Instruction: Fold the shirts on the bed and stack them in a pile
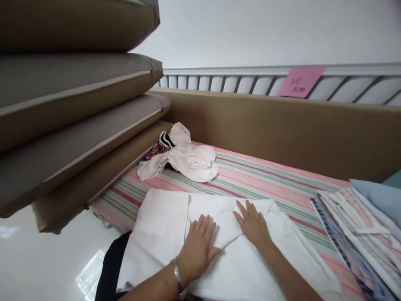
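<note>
A large white cloth (163, 217) lies partly folded on the striped bedding, its folded panels overlapping in the middle. Whether it is a garment or a sheet I cannot tell. My left hand (199, 248) rests flat on its centre, fingers stretched out and a silver bangle at the wrist. Farther right, my right hand (252, 221) presses on the cloth near its far edge, fingers spread. Neither hand grips anything.
Crumpled white clothes (194, 161) with a floral piece lie beyond the cloth. Folded clothes (360, 234) are stacked at right. Thick brown cushions (81, 121) tower at left. A padded board (266, 129) and a pink note (301, 81) stand behind. Striped bedding (250, 173) lies underneath.
</note>
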Demonstrator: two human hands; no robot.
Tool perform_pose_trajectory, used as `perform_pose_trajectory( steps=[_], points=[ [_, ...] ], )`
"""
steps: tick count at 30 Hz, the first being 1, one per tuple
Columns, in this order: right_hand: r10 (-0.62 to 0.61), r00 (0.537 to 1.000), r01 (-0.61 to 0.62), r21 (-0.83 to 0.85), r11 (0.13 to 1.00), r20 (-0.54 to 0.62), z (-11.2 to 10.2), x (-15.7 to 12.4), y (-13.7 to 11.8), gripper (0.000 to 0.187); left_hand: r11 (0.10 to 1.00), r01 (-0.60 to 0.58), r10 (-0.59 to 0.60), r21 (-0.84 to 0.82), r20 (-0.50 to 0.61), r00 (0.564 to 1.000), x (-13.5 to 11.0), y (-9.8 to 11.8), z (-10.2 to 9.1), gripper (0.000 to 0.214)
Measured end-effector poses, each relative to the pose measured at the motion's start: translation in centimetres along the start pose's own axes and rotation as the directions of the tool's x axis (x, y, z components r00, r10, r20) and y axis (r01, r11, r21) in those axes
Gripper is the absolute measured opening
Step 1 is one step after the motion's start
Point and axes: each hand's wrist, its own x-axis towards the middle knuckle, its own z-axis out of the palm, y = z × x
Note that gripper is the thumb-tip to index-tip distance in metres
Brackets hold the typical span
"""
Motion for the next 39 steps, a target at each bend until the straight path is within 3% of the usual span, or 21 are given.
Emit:
perform_pose_trajectory(
  steps=[2,4,7,10,17,19,21,23,26,30,34,39],
  points=[
    [-0.003,0.998,0.004,0.012,1.0,-0.062,-1.6,-0.8,-1.9,0.055,0.994,0.109,-0.11,-0.016,-0.113,0.987,-1.1,-0.7,-2.0,0.041],
    [-0.086,0.987,0.093,0.047,0.995,-0.136,-2.9,-2.4,-4.7,0.052,0.962,0.272,-0.269,-0.008,-0.185,0.945,-2.3,-1.7,-3.5,0.031],
    [-0.246,0.964,0.258,0.126,0.958,-0.1,-3.1,-5.7,-9.4,0.049,0.898,0.436,-0.422,0.055,-0.168,0.891,-3.7,-2.5,-4.1,0.024],
    [-0.337,0.941,0.336,0.147,0.93,-0.023,-1.9,-8.5,-12.5,0.048,0.878,0.461,-0.446,0.127,-0.126,0.886,-3.9,-2.1,-3.2,0.027],
    [-0.325,0.946,0.325,0.082,0.942,-0.008,-0.7,-10.1,-13.1,0.048,0.806,0.556,-0.542,0.203,-0.124,0.831,-1.9,-0.5,-1.7,0.027],
    [-0.335,0.941,0.337,0.073,0.939,-0.039,-0.7,-10.7,-13.0,0.048,0.81,0.576,-0.567,0.113,-0.104,0.817,-1.8,-0.8,-1.7,0.028],
    [-0.35,0.934,0.354,0.069,0.933,-0.069,-0.6,-11.4,-13.0,0.047,0.794,0.598,-0.607,-0.113,-0.083,0.79,-1.8,-1.5,-1.8,0.033],
    [-0.361,0.929,0.367,0.069,0.928,-0.081,-0.4,-12.0,-12.9,0.046,0.735,0.586,-0.637,-0.34,-0.053,0.769,-2.0,-2.8,-2.2,0.033],
    [-0.372,0.925,0.377,0.078,0.923,-0.074,-0.4,-12.5,-12.7,0.045,0.648,0.553,-0.636,-0.523,0.028,0.771,-2.5,-5.4,-3.7,0.022],
    [-0.374,0.924,0.38,0.102,0.919,-0.079,-0.6,-12.5,-12.6,0.045,0.388,0.493,-0.629,-0.779,0.167,0.759,-3.9,-8.3,-6.0,0.011],
    [-0.37,0.925,0.378,0.123,0.918,-0.083,-0.6,-12.3,-12.5,0.045,0.129,0.339,-0.665,-0.932,0.172,0.727,-5.1,-8.9,-6.7,0.026],
    [-0.338,0.938,0.348,0.217,0.912,-0.082,-1.5,-12.6,-12.9,0.041,-0.012,0.247,-0.709,-0.969,0.182,0.682,-5.2,-8.7,-6.0,0.03]
  ],
)
